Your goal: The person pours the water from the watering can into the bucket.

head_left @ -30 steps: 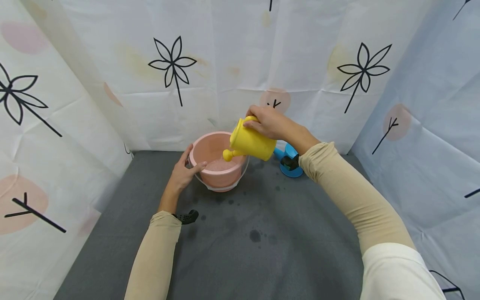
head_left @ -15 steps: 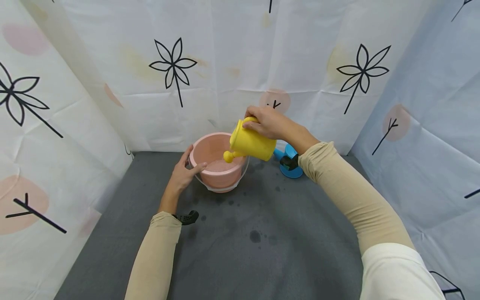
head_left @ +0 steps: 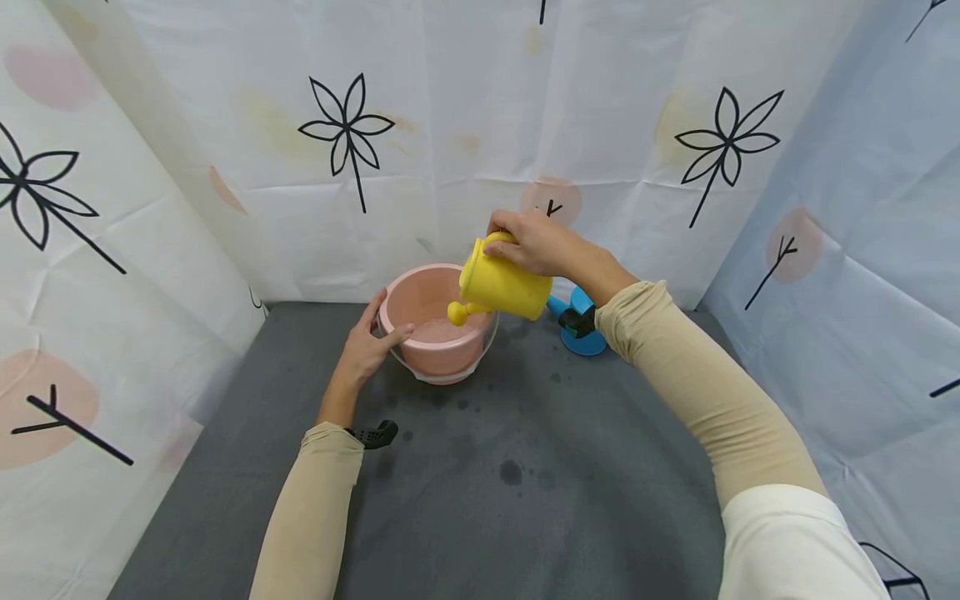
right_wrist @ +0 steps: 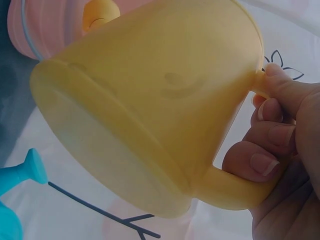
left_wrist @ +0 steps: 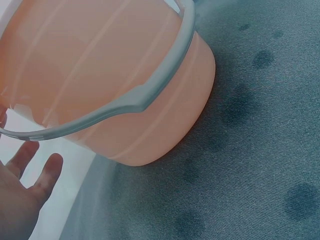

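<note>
While my right hand [head_left: 534, 242] holds the yellow watering can [head_left: 504, 285] by its handle [right_wrist: 232, 192] with curled fingers, tipped above the pink bucket [head_left: 442, 362] near the far edge of the desk [head_left: 600, 467], my left hand [head_left: 365, 346], fingers spread, rests against the bucket's left side. If I turn my wrist too quickly, any water could perhaps miss the bucket, or the spout [head_left: 457, 313] could knock it.
</note>
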Tool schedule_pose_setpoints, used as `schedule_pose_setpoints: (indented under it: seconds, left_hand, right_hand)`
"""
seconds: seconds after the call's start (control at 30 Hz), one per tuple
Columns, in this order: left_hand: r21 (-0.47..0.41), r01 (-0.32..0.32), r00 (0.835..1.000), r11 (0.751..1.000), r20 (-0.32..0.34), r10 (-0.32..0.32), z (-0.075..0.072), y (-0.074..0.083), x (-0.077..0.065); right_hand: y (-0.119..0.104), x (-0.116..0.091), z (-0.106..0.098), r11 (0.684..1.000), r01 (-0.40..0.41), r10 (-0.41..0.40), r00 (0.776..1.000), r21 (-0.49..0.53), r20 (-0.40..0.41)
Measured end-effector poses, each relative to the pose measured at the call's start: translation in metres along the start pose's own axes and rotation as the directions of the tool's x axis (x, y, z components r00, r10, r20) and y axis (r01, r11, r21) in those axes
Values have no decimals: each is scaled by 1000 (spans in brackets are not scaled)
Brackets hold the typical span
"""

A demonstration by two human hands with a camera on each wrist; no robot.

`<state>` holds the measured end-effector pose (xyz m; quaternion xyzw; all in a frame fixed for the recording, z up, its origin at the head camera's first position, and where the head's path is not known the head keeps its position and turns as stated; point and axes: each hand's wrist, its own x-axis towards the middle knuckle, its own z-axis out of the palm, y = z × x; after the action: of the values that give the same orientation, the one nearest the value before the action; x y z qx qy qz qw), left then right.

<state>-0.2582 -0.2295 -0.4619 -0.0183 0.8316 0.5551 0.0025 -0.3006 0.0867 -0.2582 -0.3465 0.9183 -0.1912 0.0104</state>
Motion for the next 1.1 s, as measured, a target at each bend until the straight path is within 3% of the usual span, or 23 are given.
schedule_pose_setpoints:
  seconds: [1.1]
  left_hand:
    - [5,4,1000,1000,-10,-4,1,-1,1]
  right_hand:
    - [-2,9,-4,1000,-13,14,999,-22,36]
